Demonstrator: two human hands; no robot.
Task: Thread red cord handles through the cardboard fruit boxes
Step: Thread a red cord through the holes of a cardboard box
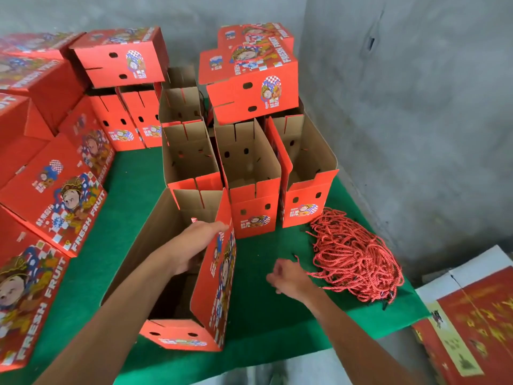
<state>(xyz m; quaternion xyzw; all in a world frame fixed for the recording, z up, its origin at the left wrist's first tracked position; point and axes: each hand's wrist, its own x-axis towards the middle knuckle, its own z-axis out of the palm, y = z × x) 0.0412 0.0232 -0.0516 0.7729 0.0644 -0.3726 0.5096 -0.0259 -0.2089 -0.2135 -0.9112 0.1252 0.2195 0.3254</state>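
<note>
Left hand [194, 245] is gripping the open box [213, 279] by its right wall, fingers inside. Right hand [288, 276], just right of the box, is pinching a cord end from the red cord pile [358, 257]. Cord looks light, limp, tangle-prone; best taken near its tip.

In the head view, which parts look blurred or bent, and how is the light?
Head view: soft, even light with no glare; the right hand beside the red cords is motion-blurred; the frame edges are soft and wide-angle bent, as at the box lower right; the open box under the left hand is fairly sharp.
</note>
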